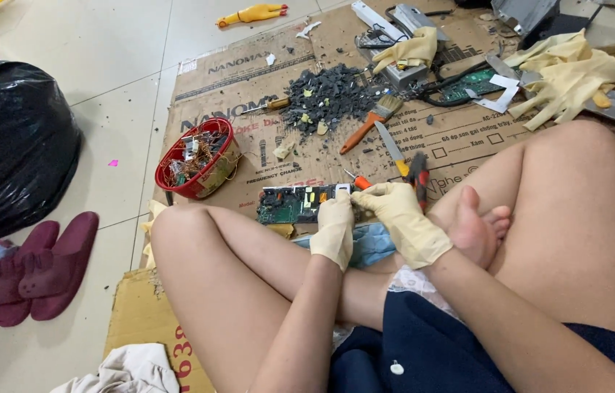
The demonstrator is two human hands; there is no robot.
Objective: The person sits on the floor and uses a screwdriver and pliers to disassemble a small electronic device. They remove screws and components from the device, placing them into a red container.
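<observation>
A person sits cross-legged on the floor, on a big sheet of brown cardboard (460,142). Both hands wear pale yellow gloves.

The left hand (334,229) is closed on the right end of a green circuit board (294,204). The board lies flat on the cardboard, just in front of the person's left knee. The right hand (398,215) is closed around a small screwdriver with an orange handle (357,180). The two hands touch each other over the end of the board. I cannot tell where the screwdriver's tip is.

Just beside the right hand lie red-handled pliers (418,175) and a knife with a yellow handle (393,149). Under the wrists is a blue cloth (374,244).

Further back, near the middle of the cardboard, is a heap of small dark bits (329,94). A paintbrush with an orange handle (369,122) lies at the heap's right side. A red bowl (197,158) full of wires and metal bits sits on the left edge of the cardboard. More yellow gloves (566,73) lie at the far right corner, with another green board (467,85) near them.

Off the cardboard, on the tile floor to the left, sit a big black bag (9,138) and a pair of dark red slippers (42,266).
</observation>
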